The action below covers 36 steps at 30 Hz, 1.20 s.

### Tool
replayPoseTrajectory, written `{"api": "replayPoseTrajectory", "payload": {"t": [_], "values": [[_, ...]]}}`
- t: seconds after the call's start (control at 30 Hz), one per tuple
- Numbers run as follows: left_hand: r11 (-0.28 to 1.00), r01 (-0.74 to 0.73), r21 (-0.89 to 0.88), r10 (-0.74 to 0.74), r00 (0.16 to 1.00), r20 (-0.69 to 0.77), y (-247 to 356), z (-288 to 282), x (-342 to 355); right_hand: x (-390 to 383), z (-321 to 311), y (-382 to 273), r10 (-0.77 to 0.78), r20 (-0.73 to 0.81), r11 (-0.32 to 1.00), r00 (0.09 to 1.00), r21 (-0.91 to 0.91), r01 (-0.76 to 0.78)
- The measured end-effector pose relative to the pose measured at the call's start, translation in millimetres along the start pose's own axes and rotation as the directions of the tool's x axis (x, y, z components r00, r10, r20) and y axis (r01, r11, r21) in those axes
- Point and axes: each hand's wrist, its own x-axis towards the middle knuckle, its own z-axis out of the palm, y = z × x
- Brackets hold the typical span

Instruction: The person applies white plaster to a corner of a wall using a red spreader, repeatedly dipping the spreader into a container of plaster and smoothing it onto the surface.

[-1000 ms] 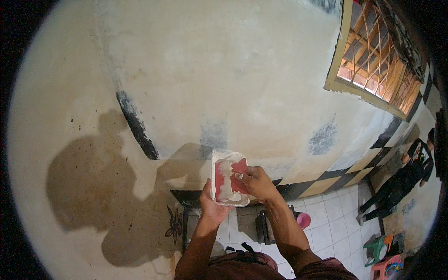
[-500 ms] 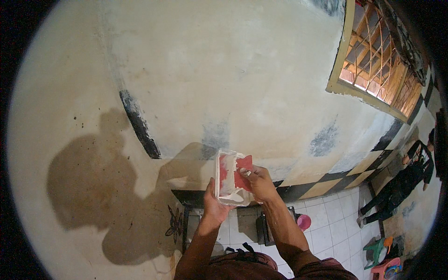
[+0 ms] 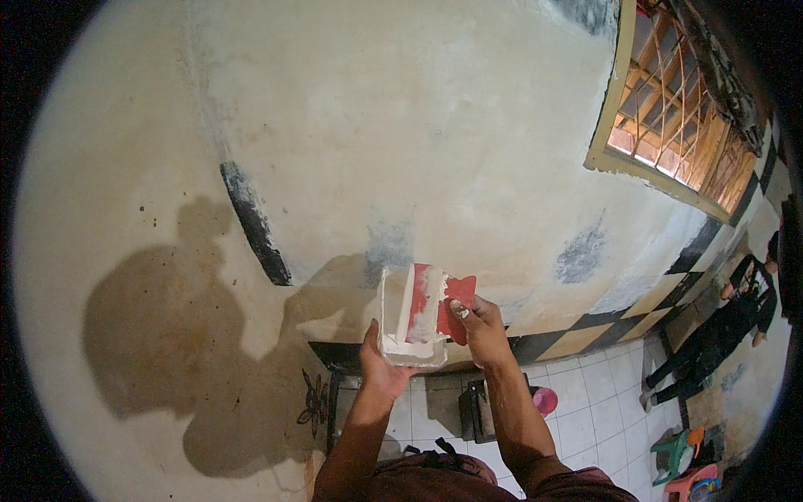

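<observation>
My left hand [image 3: 384, 370] supports a clear rectangular plastic tub [image 3: 387, 305] from its left and underside, thumb up along the side wall. White putty coats the tub's inside and lies in its lower end. My right hand [image 3: 486, 332] grips a red plastic putty spreader [image 3: 459, 307] by its right end, thumb on top. The spreader's wide blade lies over the tub's opening, with white putty smeared along its left edge and middle. Whitish smears mark my right thumb. Both hands are in front of the wall [image 3: 335, 167].
Dark scraped patches [image 3: 583, 251] mark the wall beside a black-and-cream chequered band [image 3: 569, 335]. A barred window [image 3: 677, 109] is at upper right. A dark-clothed person [image 3: 711, 335] stands at right. Below are a pink bucket [image 3: 544, 401], green stool [image 3: 669, 456] and white floor tiles [image 3: 585, 402].
My right hand has moved slightly right with the spreader. More of the putty-coated blade now shows over the tub. The tub has shifted a little left in my left hand.
</observation>
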Motion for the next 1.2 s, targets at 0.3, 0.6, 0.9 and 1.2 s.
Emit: {"api": "replayPoseTrajectory", "payload": {"t": [0.3, 0.6, 0.9, 1.2], "values": [[0.999, 0.009, -0.044, -0.011, 0.999, -0.044, 10.8, 5.1, -20.1, -16.9, 13.9, -13.8, -0.047, -0.023, 0.999, 0.999, 0.011, 0.047], [0.998, 0.009, -0.055, -0.010, 1.000, -0.014, 20.4, 15.4, -31.5, -20.2, 19.9, -24.6, -0.106, -0.094, 0.993, 0.990, 0.034, 0.109], [0.998, -0.006, -0.065, 0.005, 1.000, -0.014, 25.0, 17.2, -39.1, -29.7, 25.3, -31.2, -0.109, -0.075, 0.993, 0.991, -0.048, 0.106], [0.998, 0.001, -0.066, 0.000, 1.000, 0.005, 24.3, 8.3, -41.1, -39.5, 33.6, -30.1, -0.152, -0.073, 0.988, 0.986, 0.009, 0.153]]}}
